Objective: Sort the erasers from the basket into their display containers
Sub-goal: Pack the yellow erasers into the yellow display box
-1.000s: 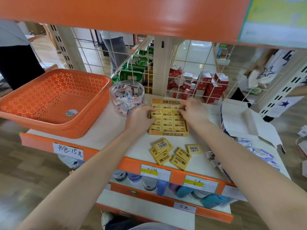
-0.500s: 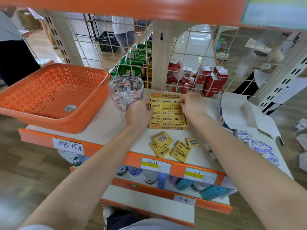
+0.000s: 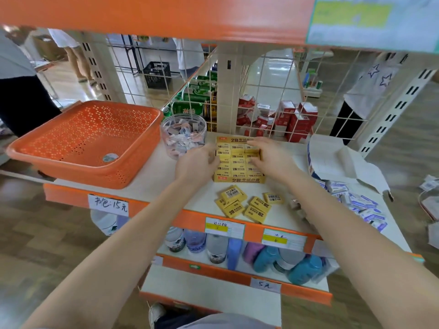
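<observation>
I have both hands at the yellow display box [image 3: 238,179] at the back of the shelf [image 3: 154,181] — squaring up its packed rows, I judge. My right hand [image 3: 273,160] lies flat on the erasers, fingers straight and spread, holding nothing. My left hand [image 3: 197,166] is against the box's left wall, fingers bent; I cannot tell whether they pinch anything. The orange basket [image 3: 90,172] looks emptied. Next I would take the loose yellow erasers [image 3: 260,205] just in front of the box — pinch 1, then find it a gap.
</observation>
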